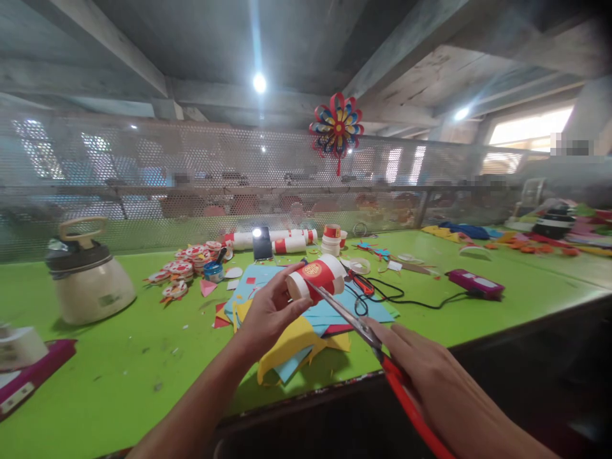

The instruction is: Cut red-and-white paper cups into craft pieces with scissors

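A white paper cup (329, 273) with a red band and a gold emblem lies sideways in my left hand (272, 306), which is closed around its near end. My right hand (414, 357) grips scissors (351, 319) with red handles, and the long metal blades reach up to the cup's side. The blade tips overlap the red band; whether they have cut into it I cannot tell. Below the cup lie light blue paper sheets (287, 370) and yellow paper scraps (287, 344) on the green table (182, 370).
Stacked cups (331, 241) and a phone (262, 243) with its light on stand behind. Left are a large jug (90, 280), a blue jar (213, 272) and red-white paper pieces (179, 269). Right lies a purple power strip (475, 284) with a black cord (421, 306). A perforated screen (215, 159) closes the back.
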Motion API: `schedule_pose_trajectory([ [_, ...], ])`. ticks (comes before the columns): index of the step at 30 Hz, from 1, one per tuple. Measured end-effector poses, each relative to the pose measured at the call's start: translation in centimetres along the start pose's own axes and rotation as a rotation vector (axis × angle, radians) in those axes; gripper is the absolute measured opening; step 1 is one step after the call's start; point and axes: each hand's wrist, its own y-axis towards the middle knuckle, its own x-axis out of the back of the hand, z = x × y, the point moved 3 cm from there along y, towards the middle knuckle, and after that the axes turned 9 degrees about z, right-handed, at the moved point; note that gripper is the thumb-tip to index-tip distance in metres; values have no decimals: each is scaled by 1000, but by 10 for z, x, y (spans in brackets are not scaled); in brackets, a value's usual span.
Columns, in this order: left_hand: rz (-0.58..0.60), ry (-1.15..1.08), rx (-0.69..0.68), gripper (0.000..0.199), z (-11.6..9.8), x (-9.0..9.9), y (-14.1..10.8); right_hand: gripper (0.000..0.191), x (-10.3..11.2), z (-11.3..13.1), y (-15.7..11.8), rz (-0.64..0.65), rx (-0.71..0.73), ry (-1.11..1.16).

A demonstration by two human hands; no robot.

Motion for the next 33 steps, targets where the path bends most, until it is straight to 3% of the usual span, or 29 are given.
schedule_pose_trajectory([
  [7,-70,57,-77,59,-3,1,1,44,3,6,2,1,-32,97],
  [15,-48,120,-86,57,-4,-2,-1,43,1,6,2,-23,-28,151],
  [24,-10,186,-37,61,3,-1,-2,36,-2,11,7,10,-5,458],
  [29,1,69,-11,58,4,-1,-1,36,-10,11,5,-15,-27,529],
  [33,-53,-137,122,52,8,3,0,39,-19,9,1,-34,6,524],
])
